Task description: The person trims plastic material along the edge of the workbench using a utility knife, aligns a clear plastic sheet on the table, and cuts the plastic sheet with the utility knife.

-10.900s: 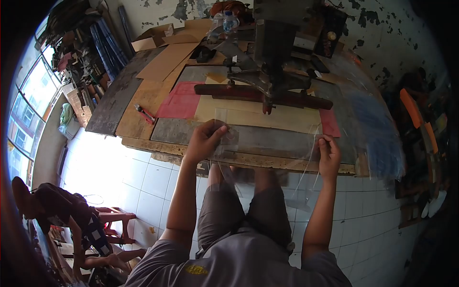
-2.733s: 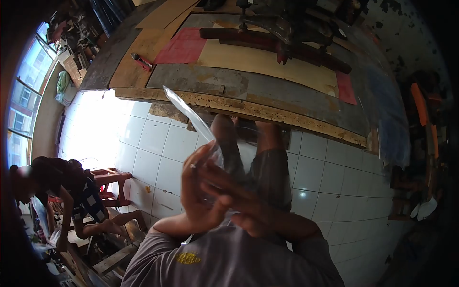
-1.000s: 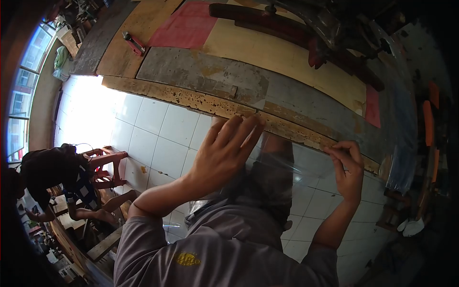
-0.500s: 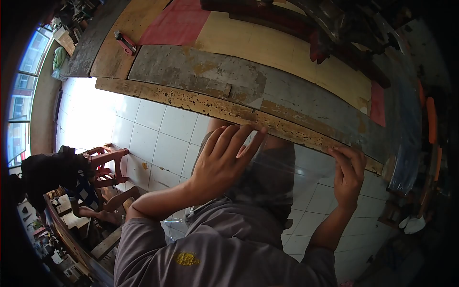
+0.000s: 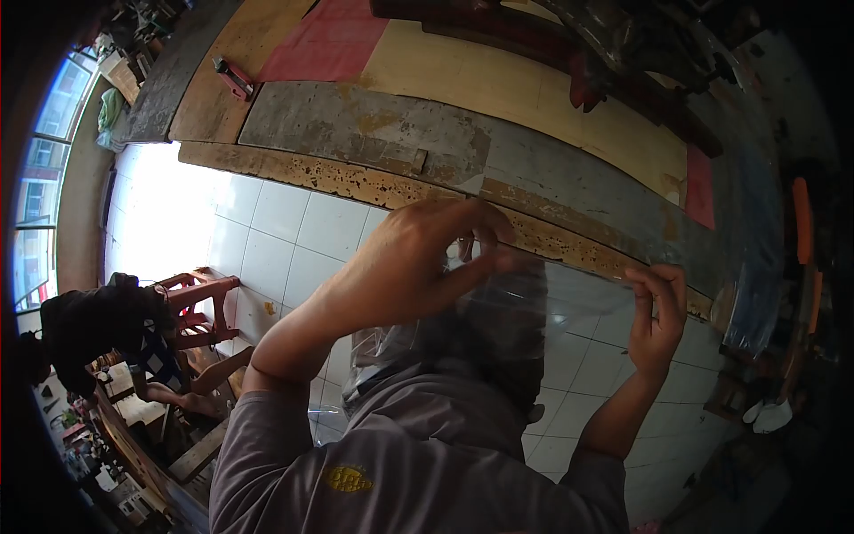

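Clear plastic film stretches between my hands in front of the bench edge and hangs over my lap. My left hand is closed, thumb and fingers pinching the film; the fingertips are partly hidden behind the hand. On the other side, my right hand has its bent fingers on the film's upper right part, right by the pitted wooden edge strip. Whether the film is a flat sheet or a bag, I cannot tell.
A dark metal machine frame with red parts stands on the worn bench top. A small red clamp-like piece sits at the upper left. Another person in dark clothing is beside a red stool. More clear plastic hangs at right.
My left hand has turned and risen over the wooden edge, its fingers going from stretched out to curled into a pinch. My right hand has shifted slightly right. The film is pulled tighter.
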`<state>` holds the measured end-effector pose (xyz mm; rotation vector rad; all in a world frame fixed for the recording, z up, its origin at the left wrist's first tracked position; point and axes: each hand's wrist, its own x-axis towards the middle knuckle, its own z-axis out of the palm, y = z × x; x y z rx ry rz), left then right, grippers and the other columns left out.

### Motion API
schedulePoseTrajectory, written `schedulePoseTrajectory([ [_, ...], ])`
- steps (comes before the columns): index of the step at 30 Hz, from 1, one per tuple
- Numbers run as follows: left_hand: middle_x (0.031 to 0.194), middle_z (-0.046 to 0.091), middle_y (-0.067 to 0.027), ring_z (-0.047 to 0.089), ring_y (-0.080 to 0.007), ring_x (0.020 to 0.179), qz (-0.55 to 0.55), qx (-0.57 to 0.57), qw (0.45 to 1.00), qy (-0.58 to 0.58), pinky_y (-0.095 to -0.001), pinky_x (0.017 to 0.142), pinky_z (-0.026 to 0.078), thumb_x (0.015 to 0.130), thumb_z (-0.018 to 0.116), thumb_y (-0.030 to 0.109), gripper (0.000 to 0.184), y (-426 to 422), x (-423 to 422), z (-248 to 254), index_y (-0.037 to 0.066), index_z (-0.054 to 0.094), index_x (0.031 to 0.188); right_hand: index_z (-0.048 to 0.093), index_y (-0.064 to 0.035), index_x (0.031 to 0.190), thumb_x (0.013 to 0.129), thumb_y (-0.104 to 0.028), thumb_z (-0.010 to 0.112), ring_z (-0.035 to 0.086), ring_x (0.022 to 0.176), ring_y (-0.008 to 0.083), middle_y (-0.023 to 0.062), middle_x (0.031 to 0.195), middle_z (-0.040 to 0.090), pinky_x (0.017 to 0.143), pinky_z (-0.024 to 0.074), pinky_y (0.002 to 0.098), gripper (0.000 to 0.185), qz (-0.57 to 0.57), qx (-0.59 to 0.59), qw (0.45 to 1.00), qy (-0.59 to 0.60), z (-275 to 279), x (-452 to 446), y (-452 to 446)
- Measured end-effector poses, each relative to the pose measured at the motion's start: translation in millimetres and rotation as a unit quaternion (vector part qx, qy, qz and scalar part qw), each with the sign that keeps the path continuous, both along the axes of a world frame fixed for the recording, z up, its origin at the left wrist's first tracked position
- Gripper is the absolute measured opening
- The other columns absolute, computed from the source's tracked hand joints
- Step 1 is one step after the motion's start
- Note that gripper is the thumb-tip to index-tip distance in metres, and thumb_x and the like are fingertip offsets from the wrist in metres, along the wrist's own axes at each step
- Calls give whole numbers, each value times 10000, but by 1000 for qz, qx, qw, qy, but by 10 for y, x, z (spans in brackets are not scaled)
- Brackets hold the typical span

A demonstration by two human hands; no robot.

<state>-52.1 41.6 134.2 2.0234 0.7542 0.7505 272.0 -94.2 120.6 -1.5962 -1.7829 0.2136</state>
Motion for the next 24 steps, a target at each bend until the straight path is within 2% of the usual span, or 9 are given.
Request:
schedulePoseTrajectory([
  [3,960,781,-56,693,-109,814,5,-83,996,11,-293,738,548,1000,756,155,193,119,0,124,63,777,1169,754,-17,1135,978,99,653,594,843,161,77,1003,587,693,498,292,219,3,-11,1000,6,24,14,21],
  [6,966,771,-43,692,-103,814,-21,-120,992,10,-277,743,552,1000,754,125,196,208,-12,43,52,776,1180,750,-11,1139,977,100,652,606,850,167,79,999,596,703,505,293,219,8,-21,1000,16,8,23,41],
  [9,959,760,-41,705,-109,842,0,-142,989,-35,-276,752,558,977,764,92,217,209,14,-11,46,777,1189,744,-5,1136,970,113,651,618,856,177,87,1004,603,716,519,296,223,3,-30,999,21,-31,31,45],
  [12,970,734,-62,725,-139,864,3,-60,998,18,-309,769,583,943,773,57,251,244,29,21,55,779,1193,736,0,1131,957,135,653,629,866,187,93,1018,608,728,535,311,235,1,-38,999,27,-27,10,52],
  [18,1021,686,-91,724,-232,883,45,116,991,50,-393,772,590,892,772,21,281,301,3,-123,81,783,1166,740,-22,1123,913,147,690,657,920,221,100,1058,612,732,549,354,274,-10,-47,999,-1,14,-5,62],
  [22,1063,680,-63,689,-232,958,5,240,966,94,-375,799,567,858,761,53,291,271,-45,-139,105,790,1142,771,-59,1118,844,129,727,650,1002,250,77,1076,637,818,538,387,336,-26,-35,998,-55,44,-51,50],
  [24,1073,670,-46,663,-227,1001,-20,314,940,134,-364,826,551,849,749,85,290,204,-28,-57,101,788,1137,786,-75,1132,818,108,732,638,1038,257,57,1086,658,873,518,399,367,-9,-15,990,-139,120,-85,70],
])
